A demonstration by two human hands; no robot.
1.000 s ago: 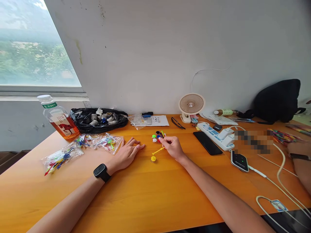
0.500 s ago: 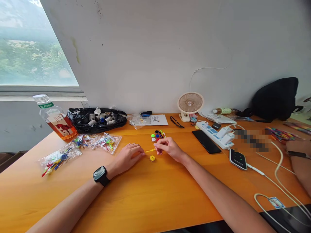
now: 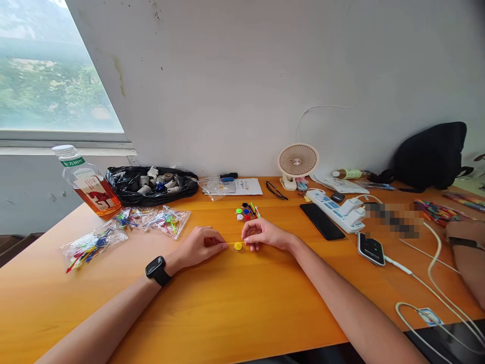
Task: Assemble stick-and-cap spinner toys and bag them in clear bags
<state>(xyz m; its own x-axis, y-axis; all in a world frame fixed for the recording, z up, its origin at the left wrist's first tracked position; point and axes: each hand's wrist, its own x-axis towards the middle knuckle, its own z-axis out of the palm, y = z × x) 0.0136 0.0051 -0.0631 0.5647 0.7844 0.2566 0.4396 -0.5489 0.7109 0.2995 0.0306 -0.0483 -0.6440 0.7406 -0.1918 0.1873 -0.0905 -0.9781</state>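
- Head view: the person's left hand (image 3: 199, 246) is pinching the left end of a thin yellow stick (image 3: 231, 243), its fingers closing on it.
- The right hand (image 3: 267, 235) is holding the other end between its fingers.
- The stick is stretching level between both hands, crossing over the yellow disc (image 3: 238, 247) in view; whether they are touching, cannot tell.
- The disc is sitting on the table (image 3: 212, 308).
- Small coloured pieces (image 3: 245, 213) are lying just beyond the right hand.
- Clear packets (image 3: 94, 246) are resting left of the left hand.
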